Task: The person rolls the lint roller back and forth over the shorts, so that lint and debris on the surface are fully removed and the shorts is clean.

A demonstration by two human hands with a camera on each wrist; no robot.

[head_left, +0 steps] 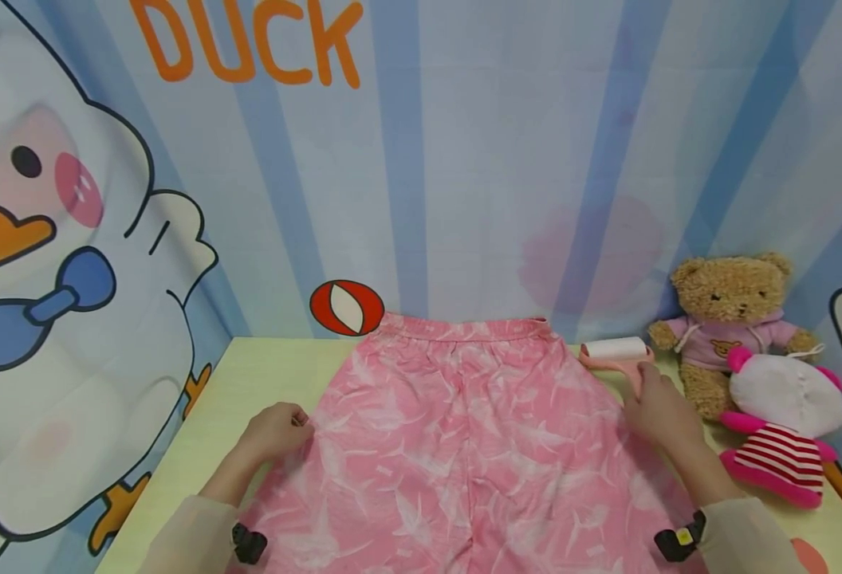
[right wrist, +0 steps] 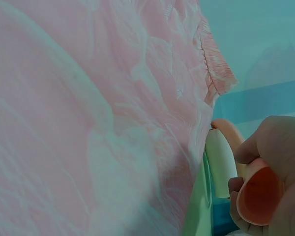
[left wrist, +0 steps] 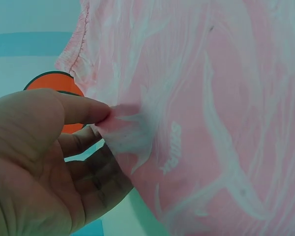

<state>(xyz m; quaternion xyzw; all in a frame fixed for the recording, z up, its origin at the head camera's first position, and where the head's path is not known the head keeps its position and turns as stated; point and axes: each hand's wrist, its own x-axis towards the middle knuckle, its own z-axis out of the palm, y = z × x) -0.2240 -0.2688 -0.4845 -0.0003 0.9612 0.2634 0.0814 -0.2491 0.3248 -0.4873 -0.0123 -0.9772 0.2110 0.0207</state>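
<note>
Pink pants (head_left: pixel 457 430) with a white leaf-like print and a gathered waistband (head_left: pixel 464 329) lie spread on the table, waistband at the far side. At their left edge my left hand (head_left: pixel 277 430) pinches the fabric between thumb and forefinger; the left wrist view shows this thumb (left wrist: pixel 88 109) on the cloth, other fingers curled behind. My right hand (head_left: pixel 661 410) grips the peach handle of a lint roller (head_left: pixel 613 348), beside the right edge of the pants. Its white roll (right wrist: pixel 221 160) points away, and the hollow handle end (right wrist: pixel 260 194) faces the right wrist camera.
A brown teddy bear (head_left: pixel 733 299) in a pink hoodie sits at the back right of the pale yellow table (head_left: pixel 277 367). Before it leans a pink-and-white plush toy (head_left: pixel 787 399), close to my right forearm. A duck-printed cloth (head_left: pixel 478 159) hangs behind.
</note>
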